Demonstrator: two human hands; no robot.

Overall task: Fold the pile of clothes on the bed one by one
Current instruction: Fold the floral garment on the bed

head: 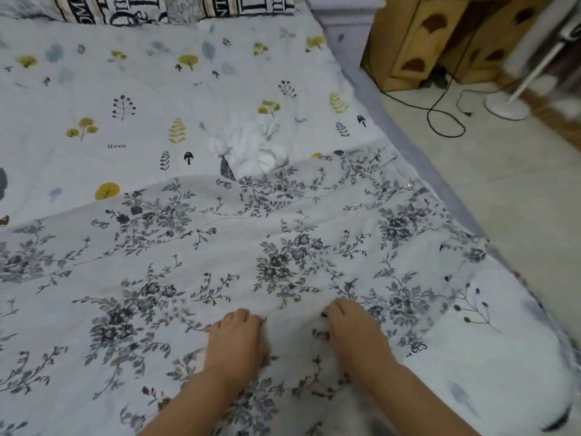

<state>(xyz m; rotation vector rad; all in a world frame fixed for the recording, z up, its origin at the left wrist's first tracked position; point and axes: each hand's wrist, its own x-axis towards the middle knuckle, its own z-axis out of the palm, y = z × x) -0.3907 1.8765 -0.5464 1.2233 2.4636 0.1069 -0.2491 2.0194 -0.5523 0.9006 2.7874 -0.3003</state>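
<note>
Two hands sit side by side on the floral cloth [283, 240], which lies flat across the bed [125, 99] and spreads away from me, its width running left to right. My left hand [235, 341] rests at the near middle, fingers curled into the fabric; it looks like a pinch, though the fingertips are hidden. My right hand [355, 328] is just beside it, fingers bent down and bunching the same cloth. Further off, past the cloth's far edge, a crumpled white garment [251, 146] waits, slightly nearer my right. I reckon the next fold goes sideways or away from me.
</note>
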